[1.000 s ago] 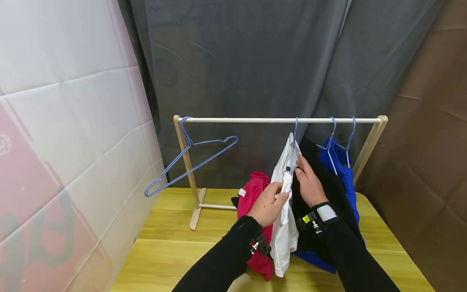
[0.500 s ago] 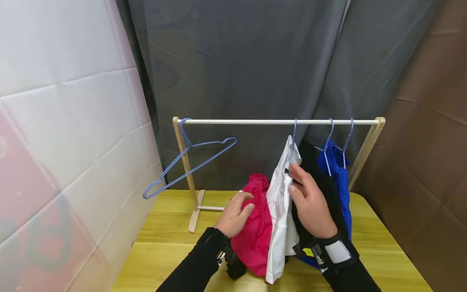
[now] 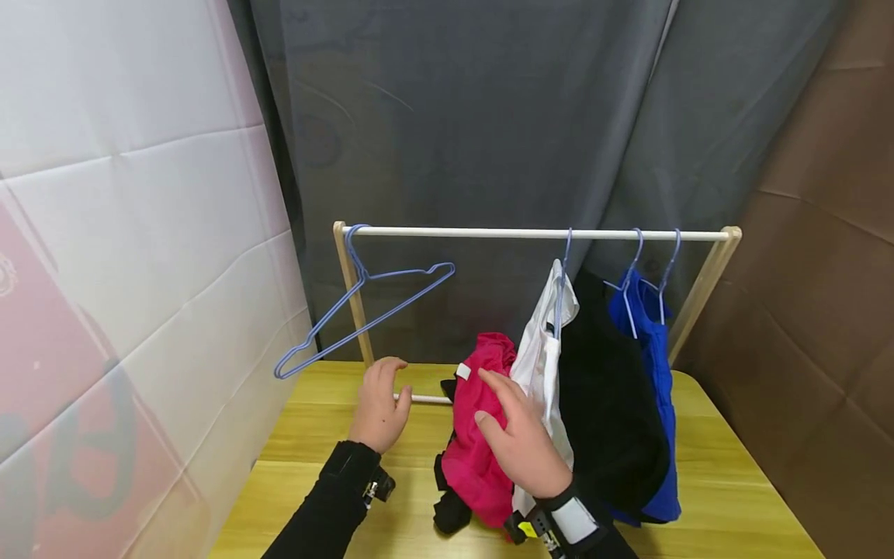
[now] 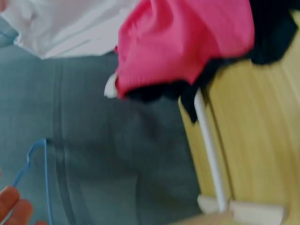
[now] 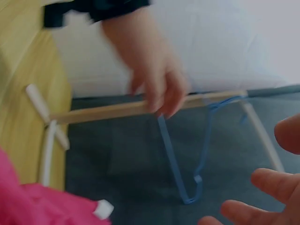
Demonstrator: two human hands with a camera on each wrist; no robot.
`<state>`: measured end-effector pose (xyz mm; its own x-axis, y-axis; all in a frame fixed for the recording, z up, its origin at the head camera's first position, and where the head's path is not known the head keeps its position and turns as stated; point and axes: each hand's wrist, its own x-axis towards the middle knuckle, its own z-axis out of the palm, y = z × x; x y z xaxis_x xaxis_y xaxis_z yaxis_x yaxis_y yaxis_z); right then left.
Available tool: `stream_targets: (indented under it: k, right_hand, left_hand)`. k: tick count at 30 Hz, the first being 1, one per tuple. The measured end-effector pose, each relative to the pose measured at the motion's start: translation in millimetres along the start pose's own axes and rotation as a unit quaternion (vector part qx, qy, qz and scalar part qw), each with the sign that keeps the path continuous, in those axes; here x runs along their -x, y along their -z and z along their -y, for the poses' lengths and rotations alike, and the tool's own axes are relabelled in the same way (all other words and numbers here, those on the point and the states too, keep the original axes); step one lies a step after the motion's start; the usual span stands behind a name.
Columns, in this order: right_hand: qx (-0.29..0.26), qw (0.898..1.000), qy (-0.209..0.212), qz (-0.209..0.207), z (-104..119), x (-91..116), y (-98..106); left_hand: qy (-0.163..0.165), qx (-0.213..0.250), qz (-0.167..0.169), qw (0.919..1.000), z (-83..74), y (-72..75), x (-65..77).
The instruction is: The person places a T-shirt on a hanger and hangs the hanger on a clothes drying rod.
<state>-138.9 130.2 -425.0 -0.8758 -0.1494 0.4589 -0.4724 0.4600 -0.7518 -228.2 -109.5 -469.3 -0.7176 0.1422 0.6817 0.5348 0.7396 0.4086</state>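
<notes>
Beyond the left hand point(image 3: 380, 405), fingers loosely bent, hangs a blue wire hanger point(image 3: 380, 317); behind the spread right hand point(image 3: 522, 439), a pink garment point(image 3: 480, 470) and white garment point(image 3: 541, 361).

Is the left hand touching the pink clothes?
Apart. The head view shows yellow table between the left hand and the pink clothes.

From above the near side of the table point(image 3: 719, 466), the head camera looks forward and down over the whole garment rack point(image 3: 454, 232). Both wrist cameras sit closer, rolled sideways: the left facing the far gray curtain point(image 4: 98, 126), the right facing far-left. Both catch the pink garment point(image 4: 178, 42) and white lower bar point(image 4: 211, 150).
</notes>
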Motion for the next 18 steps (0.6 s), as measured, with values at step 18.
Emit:
stream_targets:
  k: [18]
  right_hand:
    - [0.132,0.987,-0.066,-0.062,-91.6,-7.2,-23.9]
  left_hand:
    - [0.02,-0.151,-0.106,0.9827,50.9,72.0,-44.6]
